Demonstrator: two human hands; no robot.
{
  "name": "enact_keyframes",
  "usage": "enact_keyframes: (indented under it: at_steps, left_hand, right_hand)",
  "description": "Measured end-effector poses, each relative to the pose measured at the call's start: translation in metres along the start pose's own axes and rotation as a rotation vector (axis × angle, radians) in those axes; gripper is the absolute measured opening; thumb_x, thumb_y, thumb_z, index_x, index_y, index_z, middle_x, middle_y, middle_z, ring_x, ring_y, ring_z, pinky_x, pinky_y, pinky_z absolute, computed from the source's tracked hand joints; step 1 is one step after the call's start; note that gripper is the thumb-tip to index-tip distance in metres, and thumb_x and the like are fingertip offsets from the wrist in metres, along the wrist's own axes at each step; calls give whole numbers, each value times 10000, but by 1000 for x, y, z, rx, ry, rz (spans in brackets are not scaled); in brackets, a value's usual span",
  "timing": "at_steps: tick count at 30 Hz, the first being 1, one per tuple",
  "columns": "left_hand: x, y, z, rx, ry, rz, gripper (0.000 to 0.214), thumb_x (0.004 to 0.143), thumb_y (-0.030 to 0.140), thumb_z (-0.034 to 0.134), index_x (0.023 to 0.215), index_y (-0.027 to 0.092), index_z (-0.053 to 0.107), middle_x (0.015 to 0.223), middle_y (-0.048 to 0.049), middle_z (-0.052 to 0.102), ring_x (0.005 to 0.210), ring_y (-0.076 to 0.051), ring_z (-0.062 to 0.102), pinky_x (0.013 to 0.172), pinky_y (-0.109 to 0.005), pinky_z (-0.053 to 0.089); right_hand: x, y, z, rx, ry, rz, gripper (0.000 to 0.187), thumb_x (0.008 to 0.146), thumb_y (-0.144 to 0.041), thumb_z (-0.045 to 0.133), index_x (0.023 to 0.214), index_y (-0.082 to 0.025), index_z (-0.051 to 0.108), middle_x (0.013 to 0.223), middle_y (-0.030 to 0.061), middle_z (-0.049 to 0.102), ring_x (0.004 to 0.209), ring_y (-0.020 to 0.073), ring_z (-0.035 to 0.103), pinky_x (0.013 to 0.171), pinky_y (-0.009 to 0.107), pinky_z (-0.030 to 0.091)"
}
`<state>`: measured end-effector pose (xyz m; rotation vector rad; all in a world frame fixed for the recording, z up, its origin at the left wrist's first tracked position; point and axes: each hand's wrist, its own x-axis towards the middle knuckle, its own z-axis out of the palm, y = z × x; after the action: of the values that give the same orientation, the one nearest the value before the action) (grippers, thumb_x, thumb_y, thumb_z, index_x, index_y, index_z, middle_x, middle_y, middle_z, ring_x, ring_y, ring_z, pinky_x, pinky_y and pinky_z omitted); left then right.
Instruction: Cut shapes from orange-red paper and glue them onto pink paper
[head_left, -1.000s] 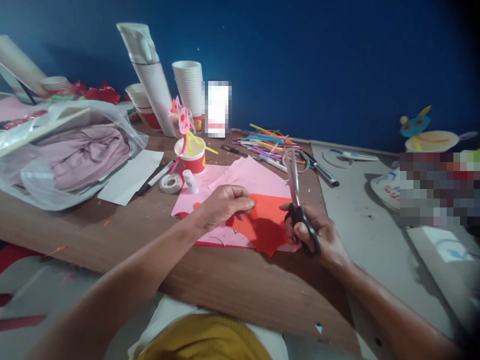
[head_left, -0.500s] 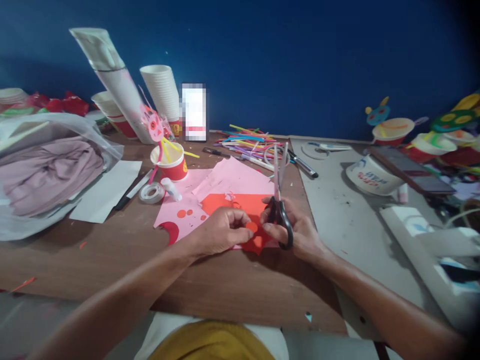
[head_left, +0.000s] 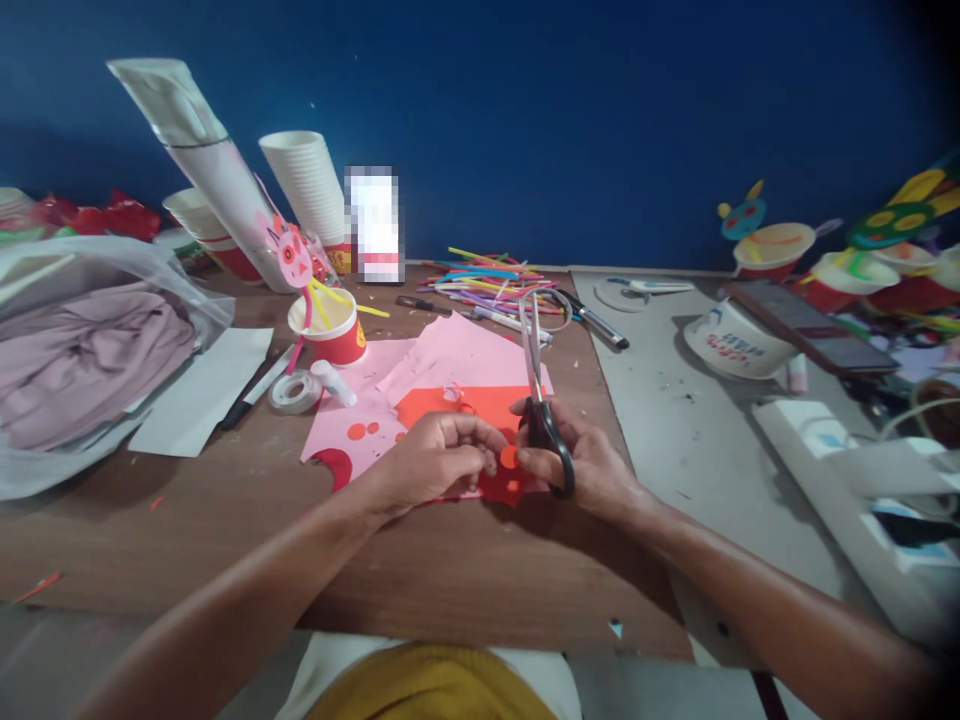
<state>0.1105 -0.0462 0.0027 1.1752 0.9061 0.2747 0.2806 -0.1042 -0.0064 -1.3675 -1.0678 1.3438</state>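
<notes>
My left hand (head_left: 435, 460) is curled over the orange-red paper sheet (head_left: 465, 408) and pinches a small orange paper disc (head_left: 509, 457) at its fingertips. My right hand (head_left: 585, 462) grips black-handled scissors (head_left: 541, 405), blades pointing up and away, nearly closed. Its fingertips meet the left hand at the disc. The orange sheet lies on pink paper (head_left: 442, 365) that has a few small orange dots (head_left: 356, 431) on it.
On the wooden table (head_left: 225, 520) stand a red paper cup with a pink craft figure (head_left: 330, 325), a tape roll (head_left: 295, 391), a glue stick (head_left: 334, 382), stacked white cups (head_left: 311, 185) and coloured straws (head_left: 487, 280). A plastic bag with cloth (head_left: 82, 350) lies left. Paper-cup crafts (head_left: 772, 245) sit right.
The view has swung right. My left hand has drawn back from the paper's middle to its near edge, and the two hands have come together around a small orange disc.
</notes>
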Motion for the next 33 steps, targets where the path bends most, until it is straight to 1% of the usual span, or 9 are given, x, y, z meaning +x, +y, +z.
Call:
enact_keyframes:
  at_steps: [3,7,9,12,16,21,26,29,33]
  left_hand:
    - [0,-1,2,-24,11,-12,164,676,187,563,831,135,585,677,-6,580,500,-67,483,483,-195,342]
    - [2,-6,9,48,40,71,193,711,304,621,778,129,574,643,4,564,515,-62,477,492,-185,348]
    - [3,-8,11,54,63,98,188,715,305,624,732,127,568,616,10,555,512,-58,473,493,-180,352]
    - [5,-9,10,-53,86,72,177,715,296,619,692,138,542,573,24,543,452,-50,446,454,-177,344]
    - [6,-4,3,-195,118,100,162,688,258,635,663,136,532,583,9,582,457,-55,488,462,-175,382]
    - [4,2,-6,-228,147,162,142,695,235,616,644,133,531,575,9,592,443,-50,482,414,-157,356]
    - [4,3,-14,-176,221,220,77,682,204,599,692,132,571,581,20,590,454,-57,497,442,-172,369]
    - [4,4,-16,-61,266,255,74,666,159,591,729,122,609,595,19,597,497,-58,514,495,-177,389]
    - [1,9,-14,-21,231,270,57,655,123,576,695,114,616,559,19,588,507,-62,513,522,-184,400]
  right_hand:
    - [1,4,0,55,15,-25,416,622,-248,716,988,-197,525,709,-24,567,609,114,524,542,233,430]
    - [0,10,2,54,19,-50,417,636,-295,726,984,-194,520,715,-21,566,610,114,525,546,234,436]
    - [0,11,2,73,2,-39,427,643,-328,725,991,-199,514,723,-17,572,603,121,536,548,248,446]
    - [1,12,-2,72,-11,-47,422,677,-357,706,1027,-213,518,730,-15,575,611,129,551,558,255,454]
    - [4,14,-13,-118,-57,-114,384,759,-398,625,1073,-192,545,676,-4,562,656,154,568,574,262,458]
    - [7,16,-24,-458,-121,-208,393,750,-416,621,1072,-194,587,869,48,628,787,195,581,664,294,457]
    - [5,6,-26,-834,-154,-302,449,702,-445,650,1069,-189,614,744,34,605,697,190,515,617,294,403]
    - [4,-1,-23,-932,-179,-398,404,701,-461,645,1007,-198,632,706,15,596,649,166,472,626,290,368]
    - [4,-5,-22,-973,-203,-489,327,726,-470,623,891,-189,632,650,-11,584,576,128,437,679,299,338]
